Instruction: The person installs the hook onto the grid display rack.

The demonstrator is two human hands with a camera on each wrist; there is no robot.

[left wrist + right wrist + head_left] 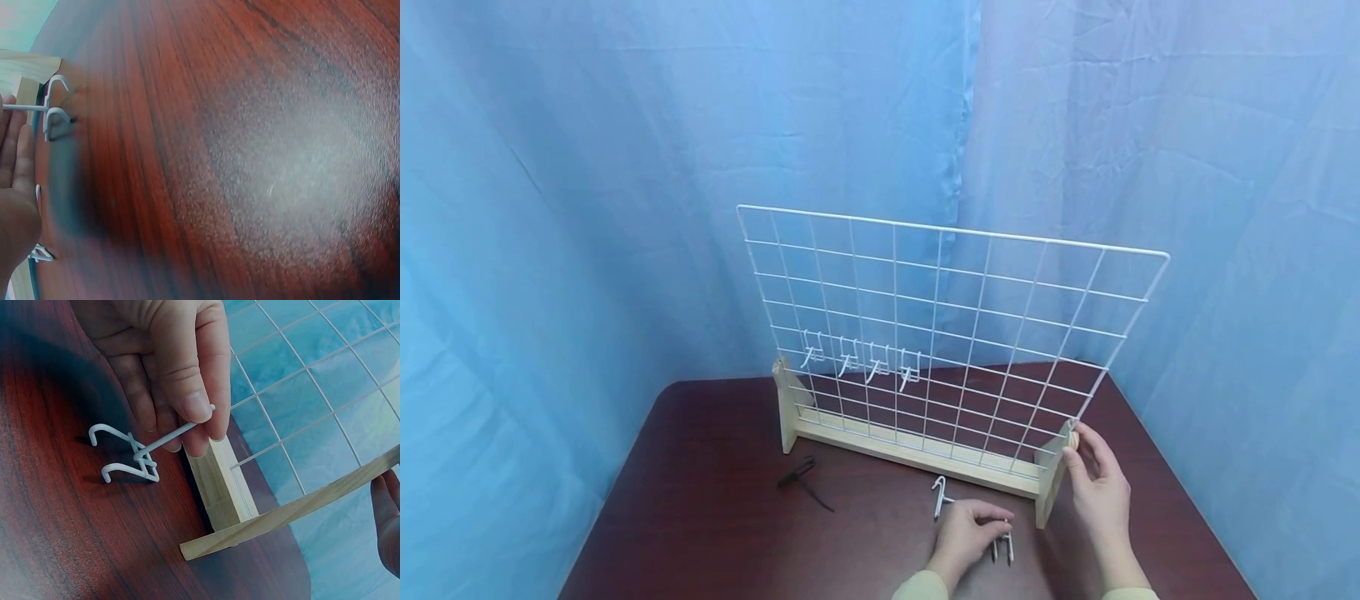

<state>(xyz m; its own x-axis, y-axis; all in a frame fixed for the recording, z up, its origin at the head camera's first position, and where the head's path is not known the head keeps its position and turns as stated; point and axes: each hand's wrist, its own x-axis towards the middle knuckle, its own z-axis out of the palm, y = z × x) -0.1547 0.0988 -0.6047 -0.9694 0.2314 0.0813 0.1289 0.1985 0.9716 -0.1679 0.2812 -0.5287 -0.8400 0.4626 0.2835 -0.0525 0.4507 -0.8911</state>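
A white wire grid panel [955, 325] stands upright in a pale wooden base [917, 446]. My left hand [970, 531] is in front of the base's right part, low over the table. Its thumb and fingers pinch the straight prong of a white double hook [147, 459]; the hook's two bent ends point down near the tabletop. My right hand [1103, 496] grips a round wooden knob [1072, 439] on the outer side of the right upright [1051, 479], thumb in front. A second white hook [939, 497] lies on the table just left of my left hand.
Several white hooks [877, 367] hang in a row on the grid's left half. A thin black item [805, 482] lies before the base on the dark red-brown table [700, 500]. Blue curtains [625, 167] surround the table's back and sides.
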